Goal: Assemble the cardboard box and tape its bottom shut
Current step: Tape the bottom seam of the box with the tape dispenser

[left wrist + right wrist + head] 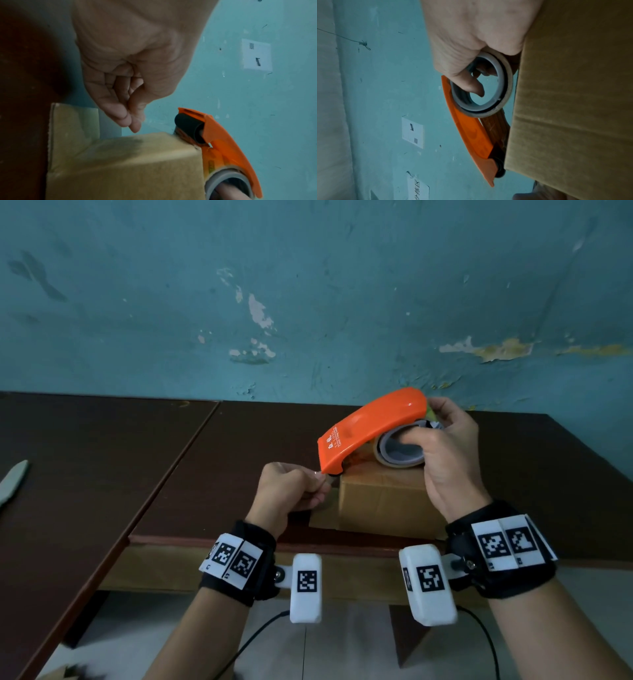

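Cardboard box on the counter – orange tape dispenser atop it, gripped through the roll by right hand; left hand beside box, pinching the tape end.

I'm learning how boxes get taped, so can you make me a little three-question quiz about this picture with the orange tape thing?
1. True or false: the tape dispenser lies flat on the table.
2. Which hand has a thumb through the tape roll?
   A. left hand
   B. right hand
3. Fill in: the dispenser's roller end meets the cardboard box at its top ____ edge.

Key
1. False; it is held on the box.
2. B
3. left
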Demonstrator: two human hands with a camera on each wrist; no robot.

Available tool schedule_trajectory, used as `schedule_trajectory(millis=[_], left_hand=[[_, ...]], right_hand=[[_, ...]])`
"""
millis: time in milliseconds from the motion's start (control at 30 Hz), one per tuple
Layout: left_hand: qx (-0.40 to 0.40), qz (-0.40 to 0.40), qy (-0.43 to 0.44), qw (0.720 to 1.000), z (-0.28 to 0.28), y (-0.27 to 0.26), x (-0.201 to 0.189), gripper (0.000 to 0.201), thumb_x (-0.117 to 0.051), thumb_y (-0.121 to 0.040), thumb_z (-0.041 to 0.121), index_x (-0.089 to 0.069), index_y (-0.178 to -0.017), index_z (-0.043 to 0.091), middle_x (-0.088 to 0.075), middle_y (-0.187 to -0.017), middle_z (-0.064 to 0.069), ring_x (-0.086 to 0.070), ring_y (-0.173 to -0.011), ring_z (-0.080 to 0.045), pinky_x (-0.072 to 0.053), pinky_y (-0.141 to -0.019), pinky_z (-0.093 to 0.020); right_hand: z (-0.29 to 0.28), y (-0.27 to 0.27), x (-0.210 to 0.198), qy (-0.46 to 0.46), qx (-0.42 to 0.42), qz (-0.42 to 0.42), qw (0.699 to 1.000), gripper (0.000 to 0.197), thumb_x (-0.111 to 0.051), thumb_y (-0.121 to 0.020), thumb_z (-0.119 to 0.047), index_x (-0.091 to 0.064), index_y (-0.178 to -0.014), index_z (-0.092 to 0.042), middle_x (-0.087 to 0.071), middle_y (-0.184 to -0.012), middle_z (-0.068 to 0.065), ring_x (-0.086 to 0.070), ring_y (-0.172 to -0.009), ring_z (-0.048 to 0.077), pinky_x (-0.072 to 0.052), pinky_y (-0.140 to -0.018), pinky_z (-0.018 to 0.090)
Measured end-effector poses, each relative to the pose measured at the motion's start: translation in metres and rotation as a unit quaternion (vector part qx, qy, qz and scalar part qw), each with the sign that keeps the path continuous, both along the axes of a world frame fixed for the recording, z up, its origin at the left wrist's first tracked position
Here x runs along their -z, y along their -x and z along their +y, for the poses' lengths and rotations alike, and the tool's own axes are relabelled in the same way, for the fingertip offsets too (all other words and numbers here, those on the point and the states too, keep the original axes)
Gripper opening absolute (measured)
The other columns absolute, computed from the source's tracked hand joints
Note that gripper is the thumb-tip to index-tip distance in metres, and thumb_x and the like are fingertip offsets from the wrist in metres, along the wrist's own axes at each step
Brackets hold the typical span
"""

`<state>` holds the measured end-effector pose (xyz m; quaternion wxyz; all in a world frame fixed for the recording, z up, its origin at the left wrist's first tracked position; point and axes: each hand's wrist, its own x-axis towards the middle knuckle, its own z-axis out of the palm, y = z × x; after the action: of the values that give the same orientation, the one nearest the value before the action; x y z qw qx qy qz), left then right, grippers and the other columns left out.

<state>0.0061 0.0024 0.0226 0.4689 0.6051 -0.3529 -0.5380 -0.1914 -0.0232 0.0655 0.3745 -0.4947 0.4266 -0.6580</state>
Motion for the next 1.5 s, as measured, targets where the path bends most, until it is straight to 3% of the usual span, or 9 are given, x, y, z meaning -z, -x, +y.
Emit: schedule_trajectory(millis=[133,400,533,667,867,1033,1167,1333,1500], left_hand=[[0.016,0.001,-0.011,1.0,-0.003,0.0,0.003,0.017,-0.061,-0.093,-0.005,-0.074,-0.083,0.001,-0.074,-0.073,-0.01,-0.067,-0.058,-0.013,-0.055,-0.053,-0.021],[0.025,-0.031,-0.008,0.999,-0.006,0.008,0.002,0.024,-0.057,-0.088,-0.008,-0.069,-0.07,0.003,-0.068,-0.059,-0.007,-0.061,-0.048,-0.012,-0.052,-0.05,-0.021],[0.037,-0.034,-0.02,0.999,-0.007,0.005,0.0,0.019,-0.061,-0.091,-0.004,-0.072,-0.076,0.003,-0.07,-0.06,-0.006,-0.064,-0.05,-0.012,-0.054,-0.052,-0.023],[0.045,-0.034,-0.006,0.998,-0.007,0.007,0.001,0.024,-0.061,-0.091,-0.005,-0.07,-0.071,0.005,-0.068,-0.057,-0.005,-0.063,-0.051,-0.013,-0.054,-0.053,-0.022],[0.056,-0.012,0.003,0.998,-0.005,0.006,0.002,0.019,-0.059,-0.093,-0.006,-0.071,-0.08,0.004,-0.071,-0.063,-0.007,-0.067,-0.056,-0.013,-0.058,-0.057,-0.022],[0.055,0.005,0.005,0.998,-0.004,0.004,0.005,0.014,-0.06,-0.093,-0.006,-0.074,-0.096,-0.003,-0.074,-0.076,-0.012,-0.068,-0.063,-0.015,-0.06,-0.06,-0.022],[0.021,0.01,0.012,1.0,-0.005,0.006,0.011,0.012,-0.063,-0.092,-0.008,-0.074,-0.094,-0.005,-0.075,-0.079,-0.017,-0.07,-0.061,-0.017,-0.06,-0.057,-0.021],[-0.005,0.006,0.023,1.0,-0.007,0.01,0.017,0.012,-0.069,-0.091,-0.004,-0.075,-0.101,-0.01,-0.075,-0.08,-0.017,-0.07,-0.062,-0.017,-0.061,-0.059,-0.022],[-0.012,-0.005,0.026,1.0,-0.01,0.012,0.021,0.013,-0.068,-0.093,-0.001,-0.075,-0.1,-0.009,-0.074,-0.077,-0.014,-0.07,-0.058,-0.013,-0.057,-0.055,-0.02]], right_hand=[[0.003,-0.002,0.0,0.03,0.006,0.012,0.999,0.04,-0.072,-0.07,0.02,-0.064,-0.098,-0.007,-0.07,-0.087,0.005,-0.07,-0.08,0.013,-0.06,-0.072,0.026],[0.007,-0.002,0.001,0.064,0.009,0.045,0.997,0.045,-0.078,-0.072,0.015,-0.064,-0.112,0.0,-0.071,-0.095,0.004,-0.07,-0.083,0.002,-0.056,-0.074,0.019],[0.007,-0.001,0.002,0.065,0.003,0.046,0.997,0.046,-0.077,-0.073,0.013,-0.063,-0.115,0.001,-0.071,-0.101,0.009,-0.071,-0.089,0.008,-0.058,-0.076,0.023],[0.006,-0.001,0.002,0.064,-0.002,0.044,0.997,0.045,-0.077,-0.074,0.013,-0.063,-0.115,0.0,-0.071,-0.099,0.006,-0.071,-0.088,0.006,-0.057,-0.076,0.021],[0.005,-0.001,0.003,0.059,-0.008,0.031,0.998,0.043,-0.076,-0.075,0.013,-0.064,-0.114,0.0,-0.072,-0.098,0.006,-0.071,-0.089,0.012,-0.059,-0.077,0.024],[0.002,0.0,0.003,0.046,-0.03,0.032,0.998,0.04,-0.068,-0.07,0.02,-0.064,-0.104,-0.001,-0.069,-0.088,0.006,-0.07,-0.08,0.013,-0.059,-0.07,0.025],[-0.001,0.001,0.004,0.029,-0.025,0.03,0.999,0.042,-0.062,-0.065,0.023,-0.064,-0.097,-0.004,-0.066,-0.091,0.013,-0.067,-0.083,0.021,-0.058,-0.071,0.034],[-0.001,0.0,0.004,0.026,-0.019,0.025,0.999,0.042,-0.062,-0.065,0.024,-0.063,-0.095,-0.006,-0.066,-0.086,0.007,-0.067,-0.077,0.015,-0.058,-0.068,0.029],[0.0,-0.001,0.004,0.031,-0.008,0.026,0.999,0.041,-0.065,-0.063,0.018,-0.063,-0.093,-0.008,-0.066,-0.086,0.007,-0.067,-0.079,0.017,-0.058,-0.068,0.03]])
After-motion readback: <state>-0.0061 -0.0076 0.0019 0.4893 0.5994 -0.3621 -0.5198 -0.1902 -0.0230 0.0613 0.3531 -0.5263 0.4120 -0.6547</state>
